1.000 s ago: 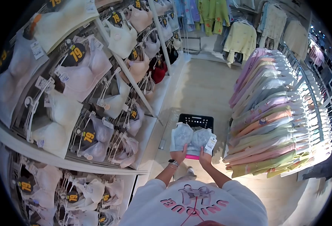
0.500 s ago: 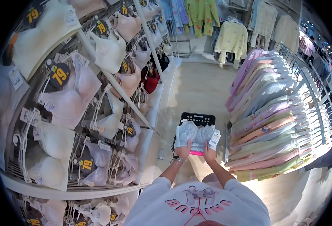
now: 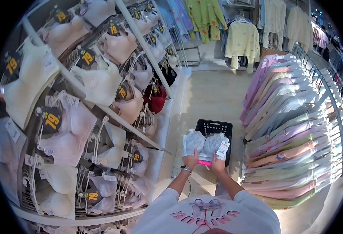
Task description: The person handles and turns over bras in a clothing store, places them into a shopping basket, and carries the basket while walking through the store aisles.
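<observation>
A pale grey-white bra (image 3: 203, 143) is stretched out in front of me, held up between both hands. My left hand (image 3: 191, 159) grips its lower left edge with the thumb on the front. On the lower right edge, my right hand (image 3: 218, 162) is closed the same way. A white price tag (image 3: 223, 148) hangs over the right cup. Just beneath the bra shows a bright pink strip (image 3: 205, 162); I cannot tell what it belongs to. Behind and below is a black plastic basket (image 3: 226, 128), partly covered by the bra.
To the left rises a slanted display rack (image 3: 140, 136) of bras with several round "79" signs (image 3: 52, 119). A rail of pastel clothes (image 3: 284, 144) stands close on the right. More garments hang at the back, among them a yellow top (image 3: 241, 41). Pale floor (image 3: 206, 89) runs between.
The view has shifted, with the left rack and right clothes rail sitting lower in it. More of the black basket shows to the right of the bra. Both hands keep hold of the bra.
</observation>
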`<move>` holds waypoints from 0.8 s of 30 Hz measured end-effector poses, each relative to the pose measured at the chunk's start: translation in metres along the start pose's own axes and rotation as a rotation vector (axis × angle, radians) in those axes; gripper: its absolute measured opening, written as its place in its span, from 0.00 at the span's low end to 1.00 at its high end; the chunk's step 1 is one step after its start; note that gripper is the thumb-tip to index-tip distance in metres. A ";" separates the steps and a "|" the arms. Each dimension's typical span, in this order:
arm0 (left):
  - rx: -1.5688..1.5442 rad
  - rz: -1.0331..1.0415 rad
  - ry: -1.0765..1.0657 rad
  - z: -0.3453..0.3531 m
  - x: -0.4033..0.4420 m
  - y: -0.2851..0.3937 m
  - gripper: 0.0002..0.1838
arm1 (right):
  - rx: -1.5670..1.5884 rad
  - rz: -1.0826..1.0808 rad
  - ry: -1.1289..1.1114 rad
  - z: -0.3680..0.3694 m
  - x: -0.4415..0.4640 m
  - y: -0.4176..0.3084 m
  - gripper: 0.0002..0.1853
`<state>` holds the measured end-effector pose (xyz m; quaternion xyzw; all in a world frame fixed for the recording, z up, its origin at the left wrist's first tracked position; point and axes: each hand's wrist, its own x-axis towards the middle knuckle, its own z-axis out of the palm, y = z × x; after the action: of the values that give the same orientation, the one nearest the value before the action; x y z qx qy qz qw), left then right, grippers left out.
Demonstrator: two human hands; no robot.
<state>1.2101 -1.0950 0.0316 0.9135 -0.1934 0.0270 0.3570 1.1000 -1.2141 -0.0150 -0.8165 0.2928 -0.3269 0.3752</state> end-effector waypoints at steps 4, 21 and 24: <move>0.203 -0.018 0.002 0.031 0.033 -0.011 0.26 | 0.005 0.227 -0.216 0.004 0.033 0.005 0.24; 0.382 -0.058 -0.235 0.069 0.127 0.022 0.34 | 0.052 0.034 -0.118 0.025 0.137 0.039 0.20; 0.418 -0.116 -0.253 0.079 0.144 0.021 0.36 | 0.059 0.142 -0.287 0.018 0.161 0.035 0.21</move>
<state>1.3277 -1.2097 0.0133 0.9731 -0.1742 -0.0686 0.1344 1.2048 -1.3423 -0.0015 -0.8206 0.2835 -0.1878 0.4593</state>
